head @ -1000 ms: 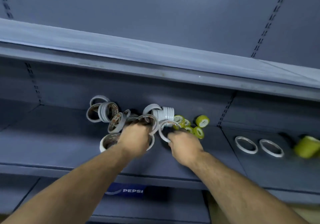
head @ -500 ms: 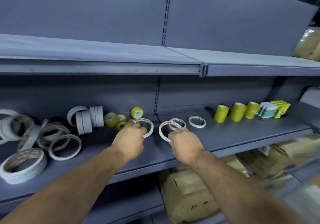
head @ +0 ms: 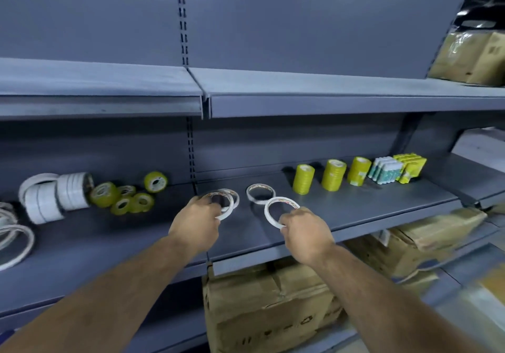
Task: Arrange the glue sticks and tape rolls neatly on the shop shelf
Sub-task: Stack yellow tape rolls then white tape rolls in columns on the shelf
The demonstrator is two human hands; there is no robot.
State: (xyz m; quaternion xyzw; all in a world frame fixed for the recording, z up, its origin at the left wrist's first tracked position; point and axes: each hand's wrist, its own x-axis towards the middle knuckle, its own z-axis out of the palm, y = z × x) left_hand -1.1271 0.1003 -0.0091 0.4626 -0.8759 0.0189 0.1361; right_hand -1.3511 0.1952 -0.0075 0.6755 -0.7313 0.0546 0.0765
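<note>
My left hand (head: 197,223) grips a thin white tape ring (head: 229,211) above the grey shelf (head: 369,207), right over another ring (head: 233,194) lying there. My right hand (head: 305,231) pinches a second thin white tape ring (head: 273,210). A third flat ring (head: 259,192) lies on the shelf between them. Three upright stacks of yellow tape (head: 303,179) stand to the right, with glue stick packs (head: 386,170) and a yellow pack (head: 411,167) beyond. To the left lie loose yellow tape rolls (head: 123,198) and white tape rolls (head: 54,197).
More white tape rings (head: 13,240) lie at the far left edge. Cardboard boxes (head: 267,309) fill the space below the shelf, and wrapped parcels (head: 470,57) sit on the upper shelf at the right. An upper shelf lip (head: 300,104) overhangs the working shelf.
Both hands have carried their white tape rings rightward from the jumbled pile to the right shelf section, and my view has swung right with them.
</note>
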